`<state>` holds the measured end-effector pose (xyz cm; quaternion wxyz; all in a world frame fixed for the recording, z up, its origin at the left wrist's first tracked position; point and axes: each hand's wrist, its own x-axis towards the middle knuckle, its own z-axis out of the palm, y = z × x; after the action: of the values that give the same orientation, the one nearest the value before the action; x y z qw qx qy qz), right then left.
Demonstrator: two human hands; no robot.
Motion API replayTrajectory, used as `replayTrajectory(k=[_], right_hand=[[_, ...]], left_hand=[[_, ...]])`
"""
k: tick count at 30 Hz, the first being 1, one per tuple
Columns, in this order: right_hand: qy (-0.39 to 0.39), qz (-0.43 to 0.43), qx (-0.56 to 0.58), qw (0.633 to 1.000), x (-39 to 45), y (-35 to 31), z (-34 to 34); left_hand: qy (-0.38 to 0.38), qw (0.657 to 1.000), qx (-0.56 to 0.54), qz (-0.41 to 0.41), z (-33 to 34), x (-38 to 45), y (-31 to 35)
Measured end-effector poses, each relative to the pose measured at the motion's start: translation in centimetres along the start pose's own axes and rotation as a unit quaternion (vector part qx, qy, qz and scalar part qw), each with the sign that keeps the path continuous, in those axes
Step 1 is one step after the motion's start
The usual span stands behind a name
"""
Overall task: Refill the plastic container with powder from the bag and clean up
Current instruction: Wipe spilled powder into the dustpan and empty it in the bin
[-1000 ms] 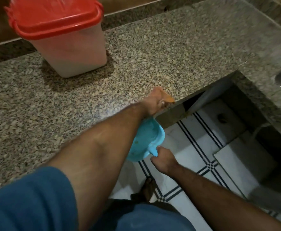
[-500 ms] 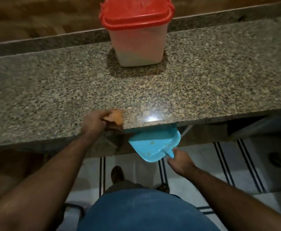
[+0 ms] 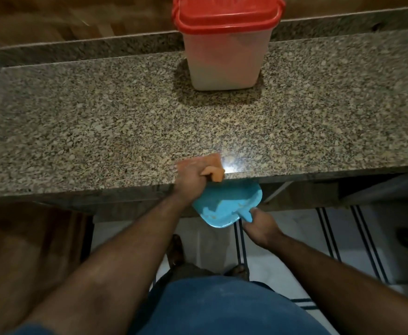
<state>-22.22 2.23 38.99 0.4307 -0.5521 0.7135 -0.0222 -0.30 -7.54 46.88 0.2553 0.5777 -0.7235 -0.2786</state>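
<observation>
The left hand (image 3: 190, 176) grips an orange cloth (image 3: 212, 166) at the front edge of the granite counter (image 3: 101, 131), fingers curled round it. The right hand (image 3: 261, 224) holds the handle of a blue dustpan (image 3: 224, 204), fingers closed about it, just under the counter's edge and below the cloth. A few specks of powder lie in the pan. The plastic container (image 3: 224, 59), with its red lid (image 3: 227, 14) on, stands upright at the back of the counter, well apart from both hands.
</observation>
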Motion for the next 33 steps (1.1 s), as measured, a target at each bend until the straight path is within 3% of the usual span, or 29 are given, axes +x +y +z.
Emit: replayTrajectory(k=[2, 4, 6, 8, 11, 14, 18, 20, 22, 24, 26, 28, 33], right_hand=[[-0.004, 0.002, 0.004, 1.000, 0.0, -0.5, 0.3], [-0.005, 0.008, 0.005, 1.000, 0.1, -0.9, 0.5], [0.003, 0.013, 0.002, 1.000, 0.1, -1.2, 0.7], [0.009, 0.017, -0.002, 1.000, -0.1, -1.3, 1.1], [0.009, 0.021, 0.004, 1.000, -0.6, -1.1, 1.8], [0.008, 0.025, -0.004, 1.000, -0.9, -0.7, 2.3], [0.014, 0.043, -0.005, 0.999, -1.6, 0.2, 2.2], [0.014, 0.049, 0.004, 0.999, -2.1, 0.7, 2.0], [0.022, 0.054, 0.011, 0.998, -2.3, 1.3, 1.9], [0.034, 0.062, 0.006, 0.997, -2.5, 1.7, 1.9], [0.037, 0.065, 0.001, 0.997, -2.8, 1.9, 1.8], [0.037, 0.064, 0.002, 0.997, -3.0, 2.0, 1.6], [0.033, 0.052, 0.003, 0.998, -2.7, 2.5, 1.5]], left_hand=[[-0.041, 0.995, -0.066, -0.067, 0.6, 1.9, 1.5], [0.023, 0.985, -0.104, -0.134, -0.3, 3.4, 1.0], [0.113, 0.979, -0.054, -0.161, -2.2, 4.0, -1.0], [0.151, 0.974, 0.025, -0.166, -2.4, 3.2, -2.1], [0.064, 0.988, 0.061, -0.128, 0.5, 0.1, -2.2], [-0.026, 0.999, -0.031, 0.000, 3.7, -1.0, 0.9], [0.018, 0.989, -0.089, -0.116, 3.1, 3.7, 4.8], [0.003, 0.990, -0.093, -0.104, 3.4, 6.0, 5.5], [-0.085, 0.990, -0.096, -0.053, 4.5, 6.7, 6.0], [-0.206, 0.977, -0.015, 0.048, 6.0, 6.1, 6.5], [-0.263, 0.962, 0.024, 0.072, 6.5, 5.3, 6.4], [-0.235, 0.972, 0.009, 0.028, 5.4, 5.1, 5.7], [-0.004, 0.993, 0.050, -0.105, -0.9, 4.6, 1.0]])
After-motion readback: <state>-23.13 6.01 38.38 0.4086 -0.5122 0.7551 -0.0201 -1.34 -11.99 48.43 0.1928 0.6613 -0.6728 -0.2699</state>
